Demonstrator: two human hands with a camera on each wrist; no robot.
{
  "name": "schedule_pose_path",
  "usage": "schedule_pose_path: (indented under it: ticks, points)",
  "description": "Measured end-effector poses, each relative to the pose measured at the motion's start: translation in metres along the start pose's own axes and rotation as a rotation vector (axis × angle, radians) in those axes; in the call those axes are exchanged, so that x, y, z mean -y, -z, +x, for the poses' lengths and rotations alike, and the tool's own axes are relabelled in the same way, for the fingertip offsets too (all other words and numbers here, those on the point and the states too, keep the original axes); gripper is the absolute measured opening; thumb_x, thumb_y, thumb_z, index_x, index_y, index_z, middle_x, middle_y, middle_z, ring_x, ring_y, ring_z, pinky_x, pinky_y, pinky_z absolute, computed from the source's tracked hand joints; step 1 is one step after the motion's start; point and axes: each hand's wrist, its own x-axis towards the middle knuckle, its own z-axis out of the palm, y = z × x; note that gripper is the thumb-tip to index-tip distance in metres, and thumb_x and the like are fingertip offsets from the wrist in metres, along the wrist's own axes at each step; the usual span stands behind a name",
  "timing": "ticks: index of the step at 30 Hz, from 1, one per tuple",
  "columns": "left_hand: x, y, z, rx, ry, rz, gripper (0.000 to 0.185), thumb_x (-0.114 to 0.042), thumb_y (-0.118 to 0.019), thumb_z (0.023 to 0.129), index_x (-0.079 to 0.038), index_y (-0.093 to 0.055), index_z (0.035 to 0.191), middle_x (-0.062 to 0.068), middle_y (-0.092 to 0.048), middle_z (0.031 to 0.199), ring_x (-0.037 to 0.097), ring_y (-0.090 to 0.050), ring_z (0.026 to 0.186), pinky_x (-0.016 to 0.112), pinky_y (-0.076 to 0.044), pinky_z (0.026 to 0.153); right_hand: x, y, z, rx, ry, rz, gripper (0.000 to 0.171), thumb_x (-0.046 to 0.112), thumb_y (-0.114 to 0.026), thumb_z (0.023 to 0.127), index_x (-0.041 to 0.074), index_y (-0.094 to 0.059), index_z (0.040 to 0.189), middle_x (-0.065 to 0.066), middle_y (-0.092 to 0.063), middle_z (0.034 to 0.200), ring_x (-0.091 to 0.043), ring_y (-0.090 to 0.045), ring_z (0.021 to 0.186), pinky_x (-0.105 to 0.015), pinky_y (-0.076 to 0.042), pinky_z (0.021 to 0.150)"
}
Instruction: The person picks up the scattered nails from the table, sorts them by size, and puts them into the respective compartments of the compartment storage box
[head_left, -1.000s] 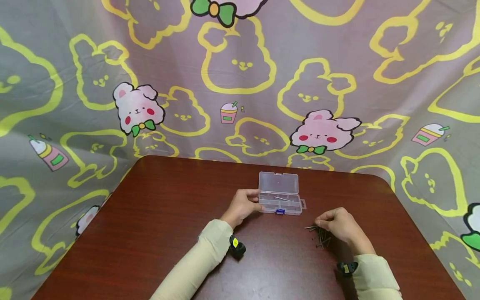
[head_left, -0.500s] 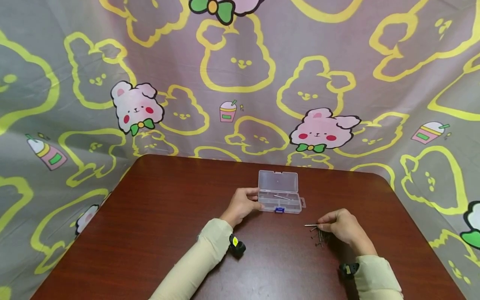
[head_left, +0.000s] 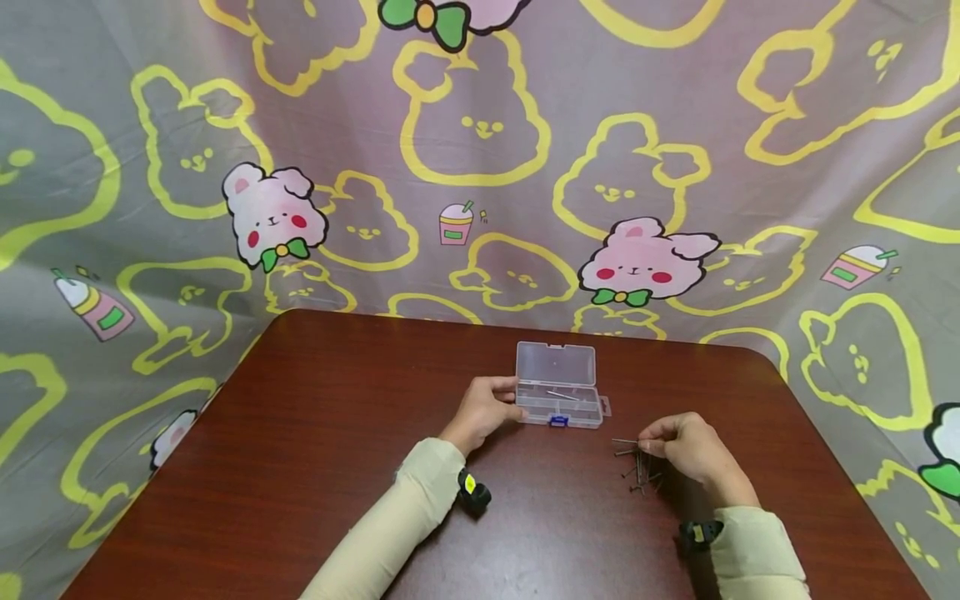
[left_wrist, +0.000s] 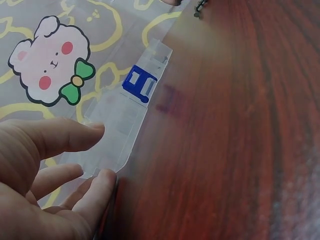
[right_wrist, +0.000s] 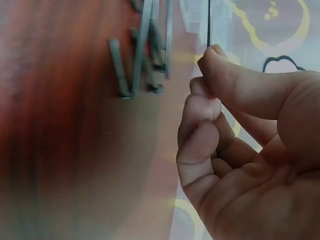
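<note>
A clear plastic compartment box [head_left: 555,365] with a blue latch [left_wrist: 139,84] stands on the table, its lid raised. One nail [head_left: 562,395] lies across a rear compartment. My left hand [head_left: 482,415] holds the box at its left end, thumb near the front corner and fingers toward the back. To the right of the box, my right hand [head_left: 693,454] pinches a thin nail [head_left: 625,440] between thumb and index finger, its shaft pointing left. Below that hand lies a loose pile of nails [head_left: 637,477], partly hidden by it in the head view.
The dark red-brown wooden table [head_left: 337,417] has rounded far corners. Behind it and along the sides hangs a grey curtain [head_left: 495,100] with rabbit drawings. Each forearm wears a light sleeve and a black wrist camera [head_left: 474,493].
My right hand has lifted slightly from the pile, carrying one nail up from the others. My left hand and the box keep their places.
</note>
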Motion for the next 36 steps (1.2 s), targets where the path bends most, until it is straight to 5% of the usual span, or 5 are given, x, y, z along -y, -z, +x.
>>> schedule_pose_path:
  ticks: [14,36]
  points:
    - [-0.002,0.002,-0.002,-0.003,-0.010,-0.005,0.064,0.014,-0.084,0.067,0.006,-0.066,0.127,0.019,-0.069,0.115,0.030,-0.064,0.105,0.027,-0.056,0.075,0.013,0.001,0.007,0.003,0.043,0.063,0.014,0.006,-0.065,0.096,-0.005,-0.074,0.098,-0.009,-0.069,0.092,-0.021,-0.057,0.082,-0.034,-0.047,0.069]
    - [-0.001,0.001,-0.004,0.005,-0.009,0.022,0.062,0.012,-0.083,0.070,0.004,-0.065,0.130,0.018,-0.067,0.118,0.028,-0.062,0.105,0.028,-0.056,0.074,0.033,-0.009,0.026,0.023,0.057,0.048,0.015,0.005,-0.066,0.095,-0.007,-0.074,0.099,-0.013,-0.070,0.098,-0.025,-0.058,0.086,-0.039,-0.050,0.073]
